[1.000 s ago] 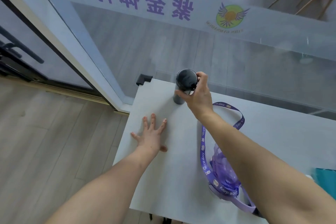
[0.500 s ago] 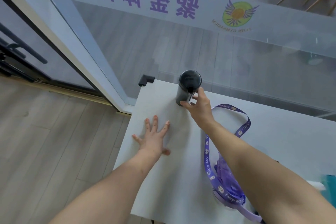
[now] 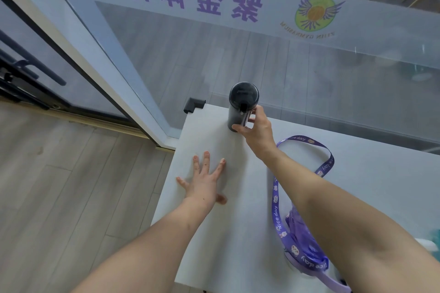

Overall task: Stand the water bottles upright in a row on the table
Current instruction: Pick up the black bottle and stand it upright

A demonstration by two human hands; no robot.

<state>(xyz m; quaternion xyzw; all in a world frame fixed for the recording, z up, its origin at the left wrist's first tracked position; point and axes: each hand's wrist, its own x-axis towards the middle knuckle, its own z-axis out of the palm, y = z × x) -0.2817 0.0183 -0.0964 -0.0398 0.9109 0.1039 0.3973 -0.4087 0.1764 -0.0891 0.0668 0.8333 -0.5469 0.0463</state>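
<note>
- Bottle stuff first: the purple bottle (image 3: 300, 247) lies low on the table (image 3: 238, 233), mostly hidden behind the right forearm, so its shape is hard to make out. Something teal is cut off at the frame's right edge, can't tell what it is.
- Dark bottle (image 3: 241, 107) stands upright near the table's far left corner, close to the glass wall (image 3: 309, 74). Its base is partly covered by the person's thumb.
- Right hand (image 3: 258, 129) is curled loosely around the dark bottle's lower body, thumb at the base, fingers round the far side. Whether it's gripping firmly or just touching is hard to tell.
- Left hand (image 3: 204, 179) lies flat on the table, fingers spread wide, holding nothing.
- Compared with a second ago, the right hand has slid down from the lid to the lower body; the left hand hasn't budged.
- Purple lanyard strap (image 3: 276, 207) printed "Nice day" loops across the table between the two bottles, passing under the right arm.
- Black corner guard (image 3: 193, 104) caps the table's far left corner, just left of the dark bottle.
</note>
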